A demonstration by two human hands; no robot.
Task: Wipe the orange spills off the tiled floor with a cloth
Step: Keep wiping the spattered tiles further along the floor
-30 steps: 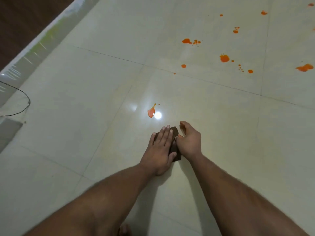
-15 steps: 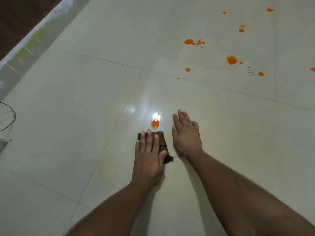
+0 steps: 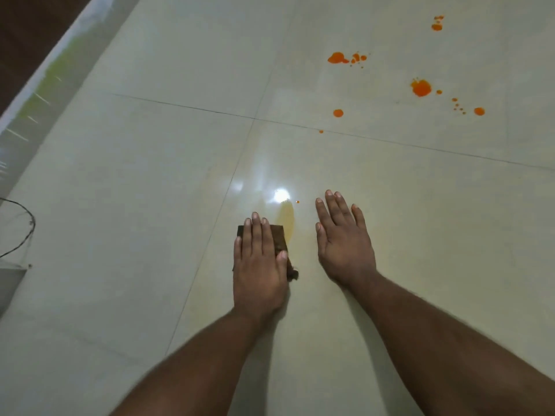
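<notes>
My left hand (image 3: 259,262) presses flat on a small dark brown cloth (image 3: 280,239) lying on the glossy cream tiled floor (image 3: 150,175). Just right of the cloth's far corner a pale yellow-orange smear (image 3: 286,219) marks the tile, with a tiny orange dot (image 3: 297,202) beyond it. My right hand (image 3: 345,240) rests flat on the floor to the right of the smear, fingers straight, holding nothing. Several bright orange spills lie farther off at the upper right: a blob with droplets (image 3: 338,58), a splat (image 3: 421,87), a round drop (image 3: 338,113) and another drop (image 3: 479,111).
A white skirting and dark wall (image 3: 45,70) run diagonally along the upper left. A thin black cable loop (image 3: 28,232) and a grey object (image 3: 10,280) sit at the left edge. A bright light reflection (image 3: 281,195) glares on the tile.
My left hand has swept the cloth over the nearest orange spill and back, leaving only a faint smear. My right hand shifted right and stays flat on the floor.
</notes>
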